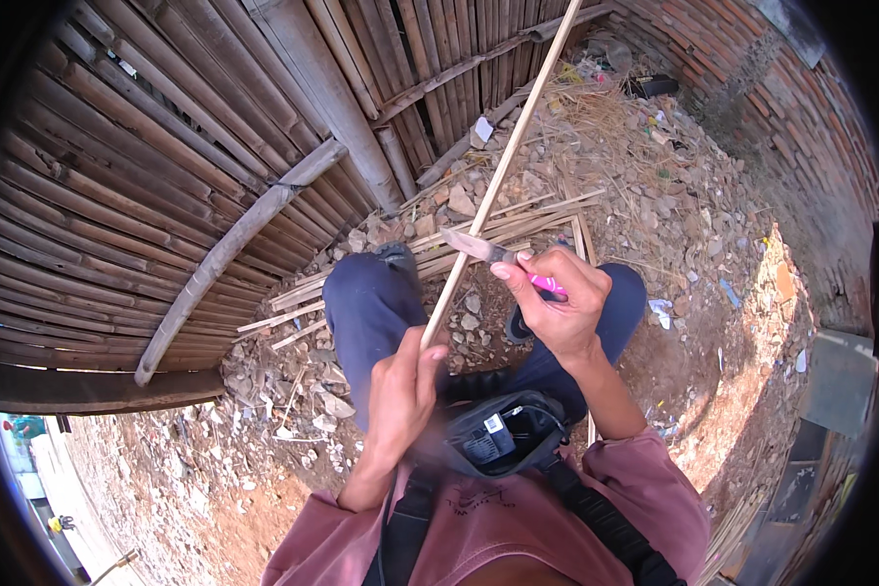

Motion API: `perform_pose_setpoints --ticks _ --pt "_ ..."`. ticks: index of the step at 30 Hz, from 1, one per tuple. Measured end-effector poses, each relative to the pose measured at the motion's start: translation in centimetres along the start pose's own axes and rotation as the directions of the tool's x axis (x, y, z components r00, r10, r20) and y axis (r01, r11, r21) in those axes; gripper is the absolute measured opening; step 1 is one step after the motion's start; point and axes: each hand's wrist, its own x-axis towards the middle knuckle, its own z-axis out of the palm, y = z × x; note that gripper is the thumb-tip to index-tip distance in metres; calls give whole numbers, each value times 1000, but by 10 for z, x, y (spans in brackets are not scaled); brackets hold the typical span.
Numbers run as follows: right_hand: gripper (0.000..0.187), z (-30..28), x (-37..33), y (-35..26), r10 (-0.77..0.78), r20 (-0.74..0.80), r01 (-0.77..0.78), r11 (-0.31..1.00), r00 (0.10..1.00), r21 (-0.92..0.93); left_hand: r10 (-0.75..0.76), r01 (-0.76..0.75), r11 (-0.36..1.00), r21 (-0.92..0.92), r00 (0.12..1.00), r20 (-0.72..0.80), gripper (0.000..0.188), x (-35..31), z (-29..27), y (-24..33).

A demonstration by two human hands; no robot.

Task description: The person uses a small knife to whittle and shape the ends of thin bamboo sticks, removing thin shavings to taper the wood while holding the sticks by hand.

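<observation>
Head view showed the left hand (397, 396) with its fingers wrapped around a long pale strip (524, 119), slanting up above the rubble (693, 225); the right hand's (568, 298) fingers gripped a knife (491, 253), blade crossing the strip.

Knife (481, 249) across stick (515, 137), bamboo wall (117, 215) left, brick wall (801, 112) right, rubble (689, 210) between

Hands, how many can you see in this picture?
2: the left hand grips the lower part of a pale strip; the right hand holds a knife across it. No others show.
</observation>
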Motion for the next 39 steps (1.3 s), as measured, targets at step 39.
perform_pose_setpoints --ticks 39 --pt "26 4 -36 -31 -219 172 219 976 961 20 72 -139 954 -267 967 -246 53 7 15 -41"
